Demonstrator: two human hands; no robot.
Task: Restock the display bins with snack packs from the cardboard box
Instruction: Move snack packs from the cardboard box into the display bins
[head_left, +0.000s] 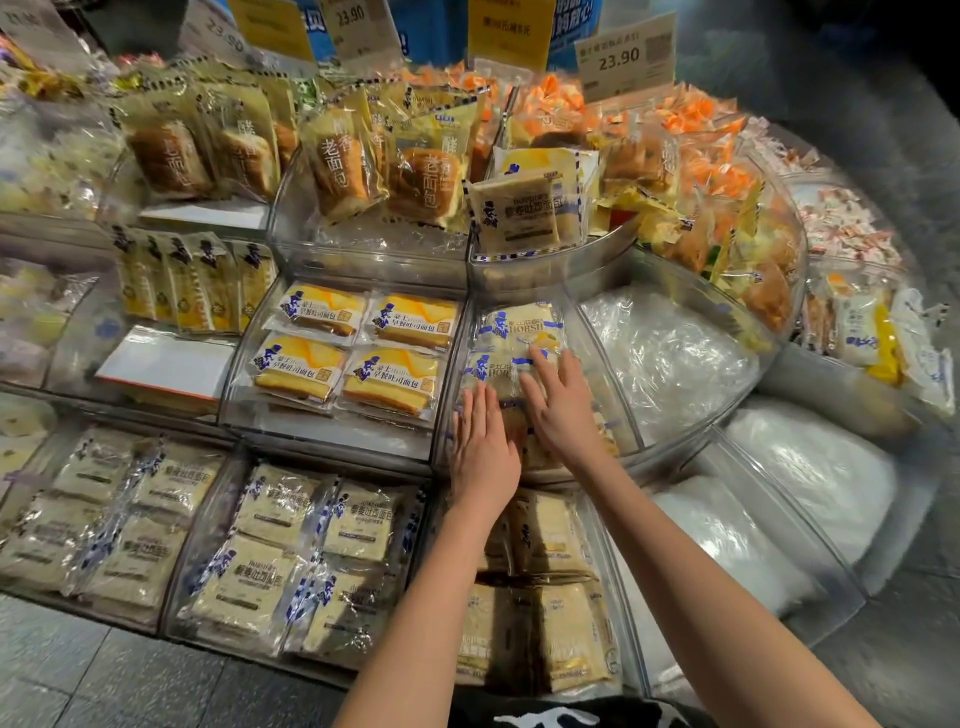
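Left hand (485, 447) and right hand (561, 410) both flat, palms down, fingers straight and close together, nothing pinched or gripped; laid side by side on the blue-and-white snack packs (519, 332) in the middle-tier clear bin (615, 400). Right hand further in, fingertips on the second visible pack from the back; left hand nearer the front wall, at the bin's left edge. Likely pressing and squaring the stack, labels up toward the aisle, to match the tidy two-by-two rows of yellow toast packs (353, 358) in the bin just beside on the left. Flat palms rather than a grip: probably to seat soft bread without crushing it. Packs overlapped front to back. Compartment on the right holding only white plastic filler bags (670, 364), apparently not stocked. Pale packs (260, 545) in the lower tier already laid out. Cardboard box nowhere in view; no telling how much stock left. Judged stage: settling a layer, more bins to go.
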